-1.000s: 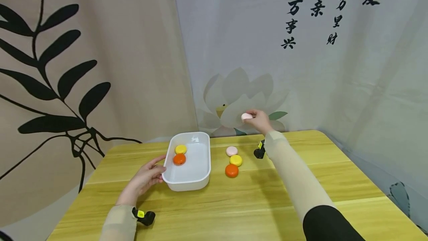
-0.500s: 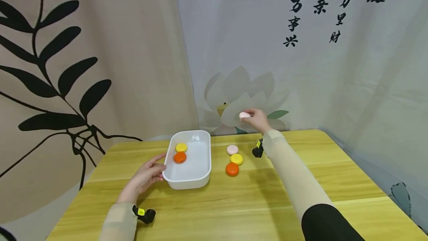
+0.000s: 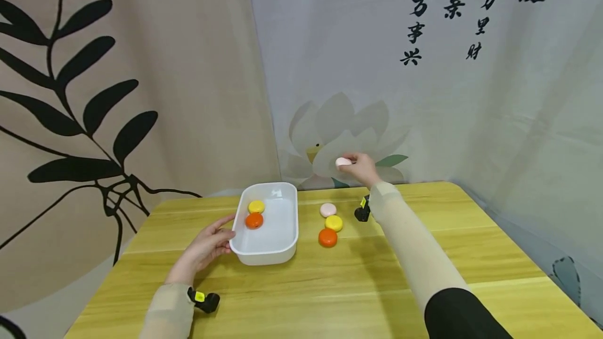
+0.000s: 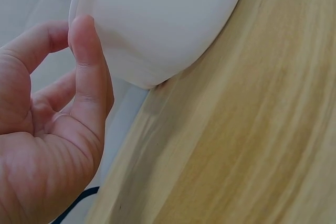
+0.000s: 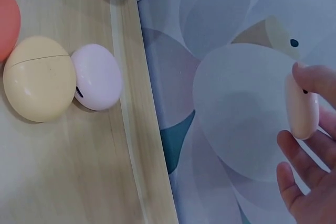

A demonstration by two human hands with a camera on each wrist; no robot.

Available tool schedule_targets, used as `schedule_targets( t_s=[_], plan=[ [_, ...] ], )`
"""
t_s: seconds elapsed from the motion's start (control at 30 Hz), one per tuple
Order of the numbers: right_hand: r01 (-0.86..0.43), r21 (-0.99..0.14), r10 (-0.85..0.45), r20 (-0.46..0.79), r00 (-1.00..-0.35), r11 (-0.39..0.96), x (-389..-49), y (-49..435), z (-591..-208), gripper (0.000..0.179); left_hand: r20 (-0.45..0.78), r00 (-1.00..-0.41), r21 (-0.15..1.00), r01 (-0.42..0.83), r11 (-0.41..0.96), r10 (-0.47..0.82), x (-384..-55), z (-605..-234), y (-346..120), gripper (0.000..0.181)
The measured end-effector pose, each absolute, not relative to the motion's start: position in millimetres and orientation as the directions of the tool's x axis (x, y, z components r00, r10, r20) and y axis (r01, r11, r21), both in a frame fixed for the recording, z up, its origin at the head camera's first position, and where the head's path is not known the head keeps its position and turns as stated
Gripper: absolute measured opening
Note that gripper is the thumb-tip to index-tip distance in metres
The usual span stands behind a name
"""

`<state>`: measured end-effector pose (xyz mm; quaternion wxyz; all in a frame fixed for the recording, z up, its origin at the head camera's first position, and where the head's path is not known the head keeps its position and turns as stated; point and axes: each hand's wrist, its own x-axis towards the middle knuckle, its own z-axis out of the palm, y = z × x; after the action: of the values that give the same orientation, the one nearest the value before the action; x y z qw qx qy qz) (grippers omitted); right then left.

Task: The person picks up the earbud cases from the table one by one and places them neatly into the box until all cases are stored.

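Raised over the table's back edge, my right hand (image 3: 365, 169) pinches a smooth pale pink disc (image 3: 343, 161) between thumb and fingers. Edge-on in the right wrist view, this disc (image 5: 302, 106) bears a small dark mark. With thumb and fingers at its left rim, my left hand (image 3: 207, 247) holds a white plastic tray (image 3: 278, 234). Inside the tray, a yellow disc (image 3: 256, 206) and an orange disc (image 3: 254, 220) lie close together. Right of the tray, a pink disc (image 3: 328, 210), a yellow disc (image 3: 334, 223) and an orange disc (image 3: 327, 237) form a row.
Wooden planks make up the tabletop (image 3: 301, 302), whose back edge runs just behind the tray. Beyond it hangs a printed fabric backdrop (image 3: 330, 56) with a flower, leaves and characters. Small black cameras sit on both wrists, the left wrist camera (image 3: 207, 303) close over the wood.
The right hand has drifted slightly left with the pink disc still pinched. The head view has shifted a little. The left hand stays at the tray, and the other discs lie as before.
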<state>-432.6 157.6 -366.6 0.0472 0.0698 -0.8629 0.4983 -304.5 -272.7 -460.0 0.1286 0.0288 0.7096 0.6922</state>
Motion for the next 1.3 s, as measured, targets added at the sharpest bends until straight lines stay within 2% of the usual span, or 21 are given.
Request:
schedule_targets(
  t_s=[1.3],
  plan=[
    [-0.233, -0.806, -0.131, 0.193, -0.972, 0.544, -431.1, 129.2, -350.3, 0.05, -0.119, -0.964, 0.992, -0.127, -0.017, 0.238, -303.7, -460.9, -271.5, 0.066]
  ],
)
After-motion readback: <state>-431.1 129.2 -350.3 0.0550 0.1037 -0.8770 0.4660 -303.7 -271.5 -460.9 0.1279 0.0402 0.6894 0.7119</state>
